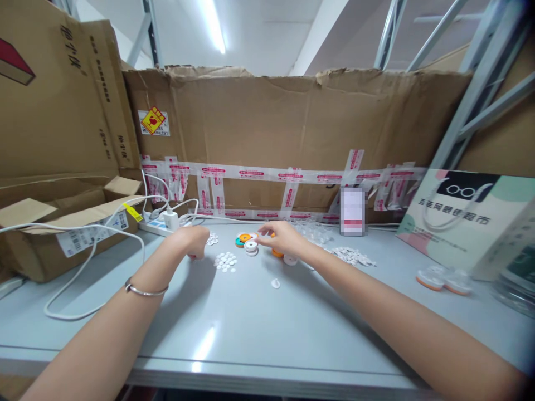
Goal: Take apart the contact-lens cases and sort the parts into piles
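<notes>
My left hand (197, 243) is closed, knuckles up, beside some small white pieces (213, 239) at the back left; what its fingers hold, if anything, is hidden. Nearer the front lies a group of small white discs (225, 261). My right hand (279, 236) reaches in from the right with its fingers apart, close to a white spool-like disc (251, 247). Beside that disc are an orange disc (244, 238) and a green one (239, 243). Under the right hand sit another orange piece (277, 253) and a white one (290, 260). A single white piece (275, 283) lies farther forward.
Scattered white parts (353, 256) and clear plastic caps (315, 231) lie to the right. A phone (353, 211) leans at the back. Two clear orange-rimmed pieces (430, 278) sit near a paper bag (455, 223). Cables and a power strip (156, 226) are at the left.
</notes>
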The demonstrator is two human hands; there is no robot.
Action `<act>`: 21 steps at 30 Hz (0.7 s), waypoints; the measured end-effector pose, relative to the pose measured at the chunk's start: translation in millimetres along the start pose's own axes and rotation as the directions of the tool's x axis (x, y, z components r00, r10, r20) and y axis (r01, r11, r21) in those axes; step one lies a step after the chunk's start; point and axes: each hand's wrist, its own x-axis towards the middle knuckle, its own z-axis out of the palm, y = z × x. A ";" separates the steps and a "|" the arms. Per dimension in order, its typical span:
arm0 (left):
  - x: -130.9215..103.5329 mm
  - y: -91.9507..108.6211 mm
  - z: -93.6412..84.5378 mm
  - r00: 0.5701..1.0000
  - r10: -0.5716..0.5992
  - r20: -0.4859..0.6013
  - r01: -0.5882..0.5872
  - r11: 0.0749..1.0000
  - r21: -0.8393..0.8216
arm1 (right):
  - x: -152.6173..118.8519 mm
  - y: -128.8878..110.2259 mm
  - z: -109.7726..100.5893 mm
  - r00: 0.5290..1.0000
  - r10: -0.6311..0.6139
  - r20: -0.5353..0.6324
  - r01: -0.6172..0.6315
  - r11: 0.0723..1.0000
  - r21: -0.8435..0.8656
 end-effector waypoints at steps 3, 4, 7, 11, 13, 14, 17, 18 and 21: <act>-1.3 7.4 -2.1 0.993 0.010 -0.116 -0.011 1.000 -0.012 | -18.6 15.0 -22.5 0.997 0.005 -0.079 -0.001 0.999 0.048; -1.8 13.2 -2.6 0.987 0.019 -0.159 -0.022 1.000 -0.017 | -25.2 22.9 -32.2 0.995 0.025 -0.100 -0.019 0.998 0.064; -4.6 40.6 -1.2 0.936 0.156 -0.317 -0.186 0.980 -0.066 | -46.8 55.4 -65.1 0.977 0.157 -0.145 -0.144 0.985 0.096; -13.7 83.4 8.5 0.655 0.532 -0.537 -0.677 0.729 -0.102 | -82.3 110.1 -105.6 0.895 0.393 -0.210 -0.400 0.917 0.009; -18.7 97.9 13.9 0.553 0.627 -0.549 -0.779 0.623 -0.073 | -104.5 134.2 -120.7 0.839 0.475 -0.266 -0.509 0.858 -0.073; -20.6 102.7 16.3 0.521 0.657 -0.546 -0.805 0.590 -0.058 | -116.8 144.2 -126.3 0.817 0.504 -0.280 -0.549 0.829 -0.111; -22.5 109.6 21.4 0.489 0.699 -0.522 -0.824 0.566 -0.015 | -156.8 165.6 -132.3 0.758 0.546 -0.357 -0.629 0.757 -0.177; -22.2 110.3 22.7 0.489 0.704 -0.515 -0.823 0.569 -0.004 | -170.1 170.7 -129.6 0.755 0.542 -0.370 -0.632 0.751 -0.189; -20.3 111.5 26.0 0.474 0.706 -0.526 -0.830 0.558 0.001 | -203.9 182.5 -110.0 0.796 0.491 -0.354 -0.585 0.776 -0.238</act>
